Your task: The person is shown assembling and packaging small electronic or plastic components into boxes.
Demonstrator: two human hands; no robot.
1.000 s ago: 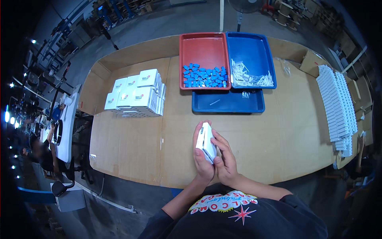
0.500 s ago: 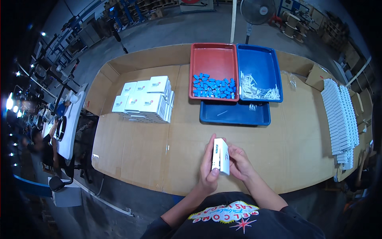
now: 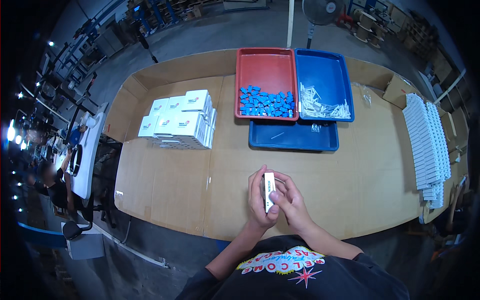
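Between my two hands, over the near middle of the table, is a small white box (image 3: 269, 188) held on edge, a narrow printed side facing up. My left hand (image 3: 257, 199) wraps its left side, the thumb near the lower end. Closed around the right side is my right hand (image 3: 291, 204), its thumb pressed on the upturned edge. The fingers and palms hide most of the box's broad faces.
A stack of white boxes (image 3: 177, 123) stands at left. Far centre, a red tray (image 3: 265, 65) holds small blue parts, and a blue tray (image 3: 324, 70) holds white sticks. Before them lies another blue tray (image 3: 295, 143). Rows of white pieces (image 3: 426, 145) line the right edge.
My right hand has closed in around the box, its thumb now over the upturned edge. The box has turned so that its broad right face no longer shows. The whole view has shifted slightly.
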